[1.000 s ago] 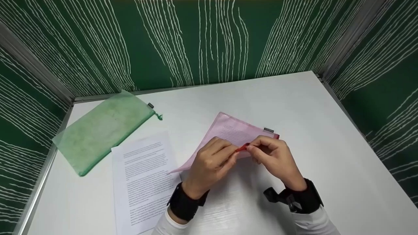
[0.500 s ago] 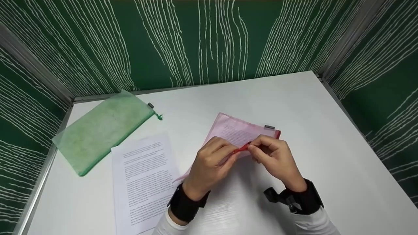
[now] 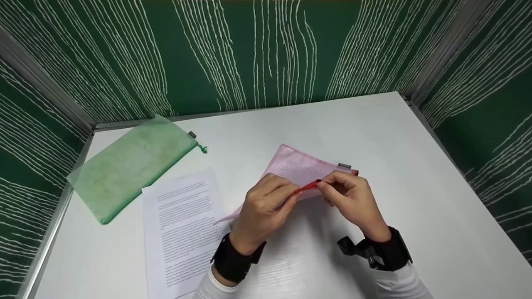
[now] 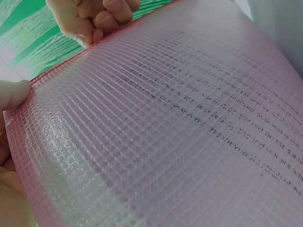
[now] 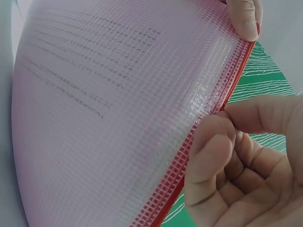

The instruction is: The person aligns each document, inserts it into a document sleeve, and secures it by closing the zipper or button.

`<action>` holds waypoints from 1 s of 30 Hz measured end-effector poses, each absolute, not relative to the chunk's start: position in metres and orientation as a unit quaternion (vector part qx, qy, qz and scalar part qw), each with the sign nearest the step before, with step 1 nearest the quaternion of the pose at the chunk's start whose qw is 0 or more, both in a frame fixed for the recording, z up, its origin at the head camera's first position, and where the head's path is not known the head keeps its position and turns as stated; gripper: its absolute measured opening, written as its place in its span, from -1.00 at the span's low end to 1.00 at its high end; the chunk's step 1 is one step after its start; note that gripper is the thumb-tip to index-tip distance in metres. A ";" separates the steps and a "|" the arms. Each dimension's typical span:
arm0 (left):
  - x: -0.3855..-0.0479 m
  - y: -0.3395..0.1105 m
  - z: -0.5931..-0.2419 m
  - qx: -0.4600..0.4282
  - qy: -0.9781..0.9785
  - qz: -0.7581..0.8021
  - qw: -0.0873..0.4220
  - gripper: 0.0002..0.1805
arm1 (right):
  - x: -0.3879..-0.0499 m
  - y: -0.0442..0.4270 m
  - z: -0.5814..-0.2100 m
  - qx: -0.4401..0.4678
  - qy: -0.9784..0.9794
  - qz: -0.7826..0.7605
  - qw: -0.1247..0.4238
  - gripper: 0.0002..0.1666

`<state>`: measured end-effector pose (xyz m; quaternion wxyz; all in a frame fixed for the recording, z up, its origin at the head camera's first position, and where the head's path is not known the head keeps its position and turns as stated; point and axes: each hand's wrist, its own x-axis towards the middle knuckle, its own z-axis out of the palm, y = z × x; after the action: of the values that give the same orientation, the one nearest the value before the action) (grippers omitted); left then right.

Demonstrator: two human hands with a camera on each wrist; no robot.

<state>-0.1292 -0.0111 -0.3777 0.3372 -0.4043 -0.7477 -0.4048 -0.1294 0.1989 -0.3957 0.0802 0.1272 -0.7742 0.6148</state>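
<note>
A pink mesh zipper pouch (image 3: 296, 164) is held up at its near edge, with a printed sheet (image 5: 85, 61) showing through the mesh. Along that edge runs a red zipper (image 3: 306, 187). My left hand (image 3: 266, 207) pinches the zipper edge toward its left end, the thumb (image 4: 16, 94) on the near face. My right hand (image 3: 351, 203) pinches the zipper further right between thumb and index finger, the other fingers curled. The slider is hidden by these fingers. A short red stretch is visible between the two hands.
Left of the pouch lie printed paper sheets (image 3: 183, 236) on the white table (image 3: 436, 187). A green mesh zipper pouch (image 3: 137, 162) lies flat at the far left. Green walls with white lines (image 3: 286, 50) enclose the table's back and sides.
My hands have drawn slightly apart, the left one a little left and the right one a little right. More of the red zipper shows between them.
</note>
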 end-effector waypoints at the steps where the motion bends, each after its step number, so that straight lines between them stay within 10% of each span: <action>1: -0.129 -0.011 -0.377 -0.405 -0.748 -0.405 0.337 -0.90 | -0.129 0.199 -0.395 0.127 -0.776 0.613 0.080 -0.90; 30: -0.133 -0.018 -0.377 -0.383 -0.736 -0.422 0.366 -0.87 | -0.125 0.196 -0.371 0.082 -0.801 0.589 0.064 -0.87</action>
<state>-0.1332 -0.0175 -0.3769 0.3662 -0.3825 -0.7357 -0.4222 -0.1254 0.1958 -0.3714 0.0638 0.0821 -0.8011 0.5894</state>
